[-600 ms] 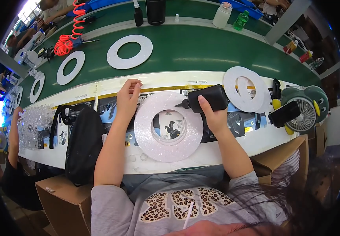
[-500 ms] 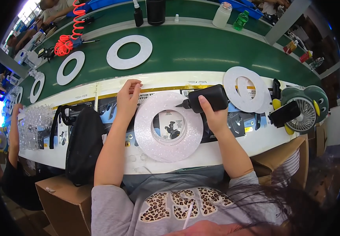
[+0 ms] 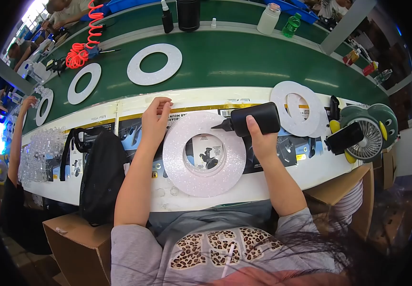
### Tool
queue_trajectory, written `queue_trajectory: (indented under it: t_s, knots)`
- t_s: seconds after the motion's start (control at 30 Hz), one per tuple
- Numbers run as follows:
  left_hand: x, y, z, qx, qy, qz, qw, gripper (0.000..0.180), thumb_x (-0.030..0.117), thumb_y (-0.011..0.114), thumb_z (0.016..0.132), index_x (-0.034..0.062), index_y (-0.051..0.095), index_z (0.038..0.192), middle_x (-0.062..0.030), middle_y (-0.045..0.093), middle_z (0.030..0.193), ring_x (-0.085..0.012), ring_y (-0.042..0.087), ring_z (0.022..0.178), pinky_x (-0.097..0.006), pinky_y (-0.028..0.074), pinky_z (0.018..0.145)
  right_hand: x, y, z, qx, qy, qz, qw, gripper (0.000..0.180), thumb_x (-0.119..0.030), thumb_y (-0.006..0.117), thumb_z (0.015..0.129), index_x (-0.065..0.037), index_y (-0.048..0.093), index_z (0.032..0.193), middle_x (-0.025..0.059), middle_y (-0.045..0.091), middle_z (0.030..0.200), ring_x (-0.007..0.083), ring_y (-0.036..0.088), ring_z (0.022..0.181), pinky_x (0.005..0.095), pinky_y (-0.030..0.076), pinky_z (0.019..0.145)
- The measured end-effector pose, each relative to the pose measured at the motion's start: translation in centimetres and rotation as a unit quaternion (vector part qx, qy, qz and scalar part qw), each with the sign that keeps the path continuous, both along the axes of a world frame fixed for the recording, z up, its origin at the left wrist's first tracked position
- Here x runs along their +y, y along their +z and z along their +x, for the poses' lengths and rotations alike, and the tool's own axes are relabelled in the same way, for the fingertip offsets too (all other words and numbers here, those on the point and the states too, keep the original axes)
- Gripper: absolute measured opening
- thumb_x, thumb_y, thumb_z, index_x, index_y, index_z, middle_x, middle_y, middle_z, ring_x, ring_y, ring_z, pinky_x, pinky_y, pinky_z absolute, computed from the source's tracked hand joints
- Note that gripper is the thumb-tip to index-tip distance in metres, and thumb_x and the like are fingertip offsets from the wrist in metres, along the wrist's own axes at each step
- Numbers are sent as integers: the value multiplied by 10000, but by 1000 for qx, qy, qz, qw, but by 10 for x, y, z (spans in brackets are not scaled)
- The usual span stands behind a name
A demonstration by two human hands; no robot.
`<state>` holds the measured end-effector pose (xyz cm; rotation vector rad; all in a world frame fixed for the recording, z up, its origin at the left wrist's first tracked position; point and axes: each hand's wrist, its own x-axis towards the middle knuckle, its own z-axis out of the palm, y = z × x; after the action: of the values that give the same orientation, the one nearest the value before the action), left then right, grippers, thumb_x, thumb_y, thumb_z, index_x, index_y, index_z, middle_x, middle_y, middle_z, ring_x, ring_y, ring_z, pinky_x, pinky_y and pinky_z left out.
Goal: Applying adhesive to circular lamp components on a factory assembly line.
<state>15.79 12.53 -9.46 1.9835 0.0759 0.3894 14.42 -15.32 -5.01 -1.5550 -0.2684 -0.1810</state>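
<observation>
A white, glittery flat ring lies on the table before me, apparently stacked on another, with printed card showing through its hole. My right hand grips a black squeeze bottle tilted on its side. The bottle's thin nozzle points left over the ring's upper part; whether it touches the surface I cannot tell. Beside the ring's upper left edge, my left hand is loosely curved, fingers partly apart, holding nothing I can see.
Two overlapping white rings lie at right, near a small fan. More rings rest on the green conveyor belt. A black bag and clear plastic parts lie left. Farther left, a co-worker's hand reaches beltward.
The rings on the belt have shifted slightly left. My bottle has moved slightly, its body a little farther right. The co-worker's hand has reached farther toward the belt. My left hand stays nearly still.
</observation>
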Motion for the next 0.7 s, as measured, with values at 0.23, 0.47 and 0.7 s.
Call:
queue_trajectory:
  t_s: [0.23, 0.47, 0.7]
  knots:
    - [-1, 1, 0, -1, 1, -1, 1000, 145, 84, 510, 933, 0, 584, 1025, -102, 665, 927, -142, 630, 827, -256, 492, 767, 11, -5, -1, 15, 17, 5, 1000, 279, -166, 686, 847, -11, 578, 1053, 58, 629, 988, 128, 591, 894, 281, 487, 806]
    - [-2, 1, 0, 7, -1, 0, 1000, 149, 85, 510, 933, 0, 585, 1031, -103, 665, 923, -149, 635, 828, -258, 493, 766, 16, 2, -1, 13, 17, -29, 999, 259, -177, 681, 850, -7, 591, 1024, 66, 646, 965, 130, 601, 870, 280, 491, 785]
    - [-1, 0, 1, -2, -5, -4, 1000, 147, 90, 514, 931, 1, 585, 1025, -102, 669, 921, -149, 641, 825, -261, 493, 763, 20, 5, 1, 26, 18, -52, 998, 230, -176, 674, 855, -11, 605, 1000, 60, 653, 937, 130, 605, 845, 277, 487, 770]
